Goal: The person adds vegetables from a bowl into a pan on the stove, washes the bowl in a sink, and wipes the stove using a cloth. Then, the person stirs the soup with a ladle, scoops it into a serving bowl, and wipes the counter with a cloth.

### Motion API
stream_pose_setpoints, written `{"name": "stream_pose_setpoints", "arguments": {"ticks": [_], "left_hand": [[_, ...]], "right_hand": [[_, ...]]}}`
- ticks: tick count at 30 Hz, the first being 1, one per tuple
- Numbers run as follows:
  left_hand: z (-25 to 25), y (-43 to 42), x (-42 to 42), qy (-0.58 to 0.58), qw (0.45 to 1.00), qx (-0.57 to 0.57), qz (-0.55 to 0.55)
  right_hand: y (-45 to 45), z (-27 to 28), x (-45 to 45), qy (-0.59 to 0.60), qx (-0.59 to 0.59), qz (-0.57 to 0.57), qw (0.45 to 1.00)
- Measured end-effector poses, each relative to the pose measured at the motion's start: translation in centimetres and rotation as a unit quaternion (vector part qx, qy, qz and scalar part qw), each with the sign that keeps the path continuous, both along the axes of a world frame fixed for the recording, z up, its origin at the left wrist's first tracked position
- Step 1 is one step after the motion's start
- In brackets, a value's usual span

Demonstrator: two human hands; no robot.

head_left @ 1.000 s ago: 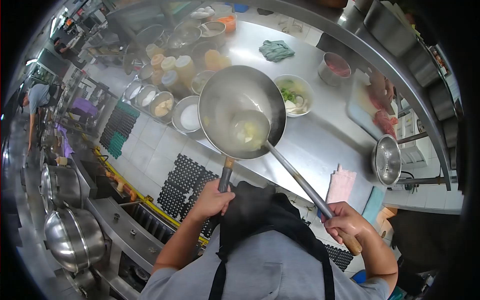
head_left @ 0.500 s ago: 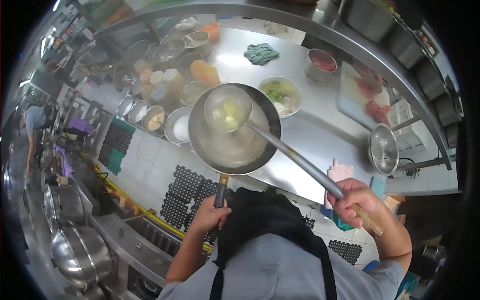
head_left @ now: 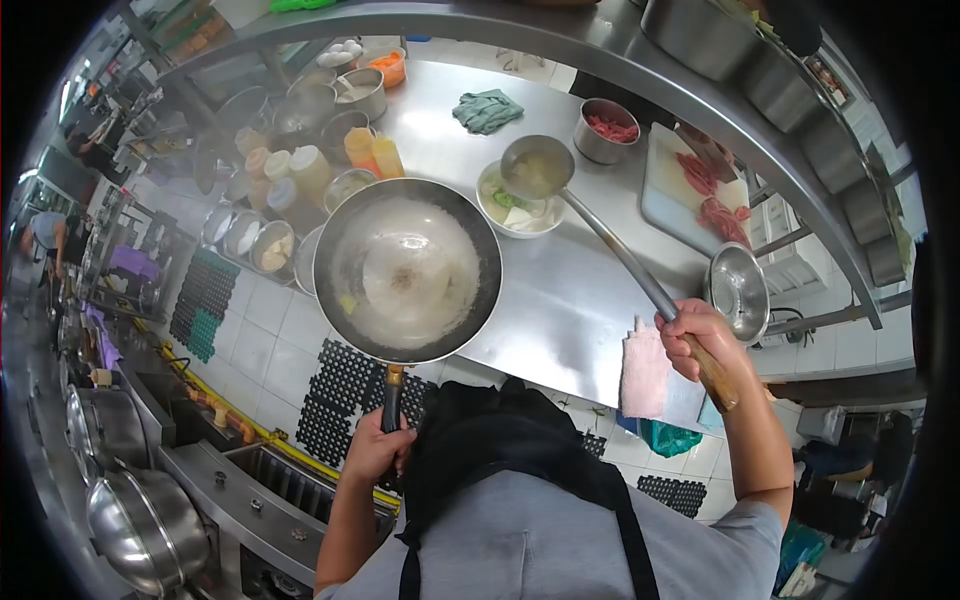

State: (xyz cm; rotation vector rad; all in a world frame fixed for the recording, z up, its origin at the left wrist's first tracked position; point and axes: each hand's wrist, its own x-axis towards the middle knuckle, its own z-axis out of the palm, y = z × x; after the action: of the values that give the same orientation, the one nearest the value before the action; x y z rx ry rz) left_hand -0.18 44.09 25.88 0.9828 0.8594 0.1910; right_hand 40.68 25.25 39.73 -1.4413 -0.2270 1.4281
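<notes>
My left hand (head_left: 378,447) is closed round the black handle of a frying pan (head_left: 345,345), which holds a cloudy whitish liquid and a small yellowish-green piece. With my right hand (head_left: 703,342) I grip the wooden end of a long-handled ladle (head_left: 625,255). The ladle's bowl has pale liquid in it and hangs over the right part of a white bowl (head_left: 545,228), hiding some of it. Green leaves and white pieces show in that bowl. Whether the ladle touches its rim, I cannot tell.
On the steel table (head_left: 560,310) lie a green cloth (head_left: 487,111) and a pink towel (head_left: 643,375). Red meat fills a pot (head_left: 605,135), and more lies on a cutting board (head_left: 665,190). Squeeze bottles (head_left: 310,172) stand at left. A steel shelf (head_left: 540,28) arches overhead.
The ladle has moved right, from over the pan to over the white bowl. In view, the pan has shifted left, and so has much of the scene.
</notes>
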Motion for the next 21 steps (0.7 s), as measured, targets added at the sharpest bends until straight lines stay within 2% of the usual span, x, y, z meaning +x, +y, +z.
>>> {"name": "stream_pose_setpoints", "arguments": {"ticks": [10, 13, 15, 21], "left_hand": [[-0.4, 0.1, -0.2, 0.001, 1.0, 0.007, -0.009], [-0.4, 0.3, -0.2, 0.01, 1.0, 0.007, -0.011], [-0.2, 0.4, 0.0, 0.012, 1.0, 0.01, -0.019], [-1.7, 0.5, 0.3, -0.02, 0.999, -0.011, -0.029]], "right_hand": [[0.3, -2.8, 1.0, -0.142, -0.046, 0.035, 0.988], [0.2, -2.7, 1.6, -0.097, -0.031, 0.005, 0.995], [-0.1, -2.3, 1.9, 0.005, -0.022, -0.043, 0.999], [-2.1, -2.4, 1.5, 0.066, 0.034, -0.007, 0.997]]}}
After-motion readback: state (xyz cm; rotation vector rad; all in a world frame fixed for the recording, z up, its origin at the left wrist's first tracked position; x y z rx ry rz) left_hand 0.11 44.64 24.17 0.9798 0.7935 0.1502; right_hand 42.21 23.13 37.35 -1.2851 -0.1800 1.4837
